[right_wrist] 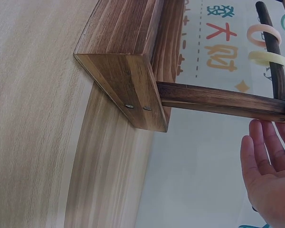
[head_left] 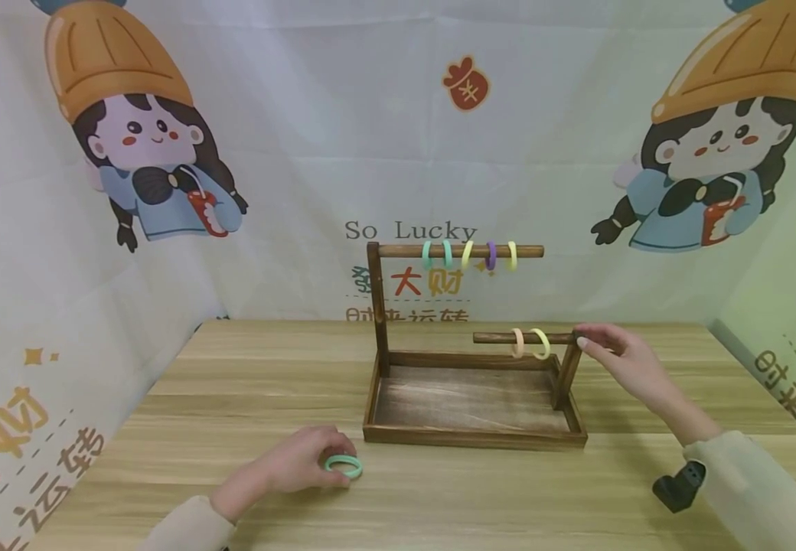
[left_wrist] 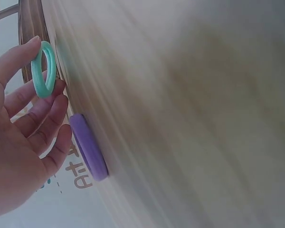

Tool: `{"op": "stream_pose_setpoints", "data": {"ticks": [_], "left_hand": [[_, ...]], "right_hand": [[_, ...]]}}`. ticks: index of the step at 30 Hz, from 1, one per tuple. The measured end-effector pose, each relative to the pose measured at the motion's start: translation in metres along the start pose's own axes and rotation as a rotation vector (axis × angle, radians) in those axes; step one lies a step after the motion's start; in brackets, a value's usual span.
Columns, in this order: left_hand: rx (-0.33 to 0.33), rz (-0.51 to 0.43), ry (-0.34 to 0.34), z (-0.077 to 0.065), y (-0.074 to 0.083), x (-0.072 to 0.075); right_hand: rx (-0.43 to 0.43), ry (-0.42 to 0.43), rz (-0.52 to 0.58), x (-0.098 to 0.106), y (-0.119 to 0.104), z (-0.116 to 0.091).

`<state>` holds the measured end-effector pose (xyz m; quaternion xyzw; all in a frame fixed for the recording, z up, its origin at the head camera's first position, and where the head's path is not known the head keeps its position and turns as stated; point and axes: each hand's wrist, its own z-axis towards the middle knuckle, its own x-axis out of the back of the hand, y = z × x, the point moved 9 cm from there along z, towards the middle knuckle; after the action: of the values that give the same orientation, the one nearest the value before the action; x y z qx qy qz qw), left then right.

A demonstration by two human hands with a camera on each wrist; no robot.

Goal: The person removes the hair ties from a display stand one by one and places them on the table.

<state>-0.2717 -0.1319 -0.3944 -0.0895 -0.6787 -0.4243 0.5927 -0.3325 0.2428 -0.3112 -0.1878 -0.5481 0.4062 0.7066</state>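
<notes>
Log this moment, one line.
left hand: pinches mint-green ring | right hand: holds short brown wooden post | lower wooden bar: peach ring, yellow ring

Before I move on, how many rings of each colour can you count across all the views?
Green rings: 3, one of them in the left hand
Yellow rings: 3
Purple rings: 2, one on the upper bar, one by the left hand
Peach ring: 1, on the lower bar
Total: 9
</notes>
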Motion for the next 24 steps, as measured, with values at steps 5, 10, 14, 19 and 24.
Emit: {"op": "stream_pose_setpoints", "data": {"ticks": [5,10,14,19,24], "left_hand": [[-0.006,0.024,0.004,0.000,-0.001,-0.001],[0.001,0.034,0.007,0.000,-0.002,-0.002],[0.016,0.037,0.011,0.000,-0.002,-0.001],[0.003,0.078,0.065,0.004,0.003,0.005],[-0.023,0.079,0.136,0.012,0.012,0.012]], "right_hand": [[-0.005,-0.008,0.010,-0.001,0.001,0.000],[-0.020,-0.013,0.015,-0.001,0.004,0.001],[-0.020,-0.015,0.023,-0.001,0.004,0.001],[-0.017,-0.016,0.030,-0.001,0.003,0.001],[-0.013,-0.015,0.028,-0.001,0.003,0.001]]}}
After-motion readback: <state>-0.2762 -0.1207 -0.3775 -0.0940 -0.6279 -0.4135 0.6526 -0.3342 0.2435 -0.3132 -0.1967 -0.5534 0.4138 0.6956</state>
